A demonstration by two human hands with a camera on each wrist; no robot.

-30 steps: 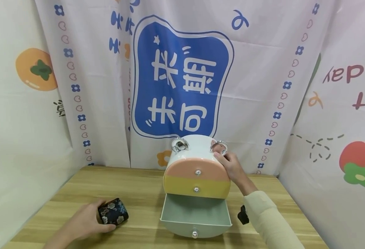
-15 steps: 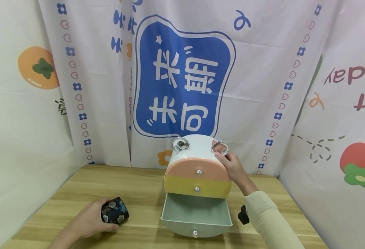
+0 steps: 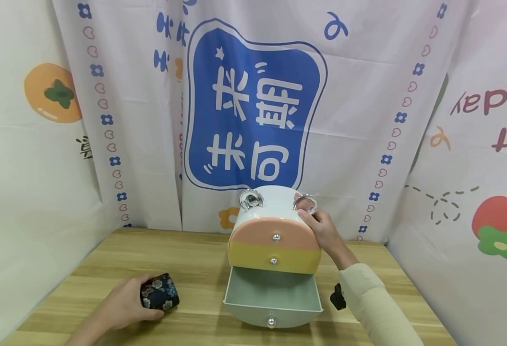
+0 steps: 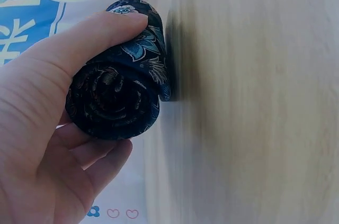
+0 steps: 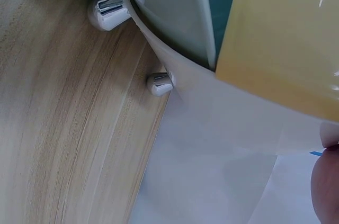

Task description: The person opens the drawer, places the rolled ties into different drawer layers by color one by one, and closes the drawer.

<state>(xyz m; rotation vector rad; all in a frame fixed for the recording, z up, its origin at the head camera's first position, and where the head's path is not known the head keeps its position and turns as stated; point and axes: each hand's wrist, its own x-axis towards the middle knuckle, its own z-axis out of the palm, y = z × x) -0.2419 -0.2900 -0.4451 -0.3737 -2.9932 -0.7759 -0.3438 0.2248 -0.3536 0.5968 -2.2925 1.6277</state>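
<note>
In the head view my left hand (image 3: pixel 124 302) grips a rolled-up necktie (image 3: pixel 160 292), dark with blue and pale flowers, low over the left of the table. The left wrist view shows the spiral end of the necktie (image 4: pixel 114 102), with my thumb along its top and fingers beneath. A small drawer cabinet (image 3: pixel 275 233) stands mid-table: white body, orange and yellow drawer fronts, round silver ears. Its green bottom drawer (image 3: pixel 272 315) is pulled out, with nothing visible inside. My right hand (image 3: pixel 324 233) holds the cabinet's upper right side beside the ear; its far fingers are hidden.
A small black object (image 3: pixel 337 298) lies on the wooden table (image 3: pixel 197 269) right of the drawer, beside my right sleeve (image 3: pixel 374 302). Printed white curtains (image 3: pixel 348 120) enclose the back and sides. Silver feet (image 5: pixel 159 83) lift the cabinet off the table.
Over the first half second my left hand and the necktie shift slightly right, and the necktie turns a little. The right hand, cabinet and drawer keep their places.
</note>
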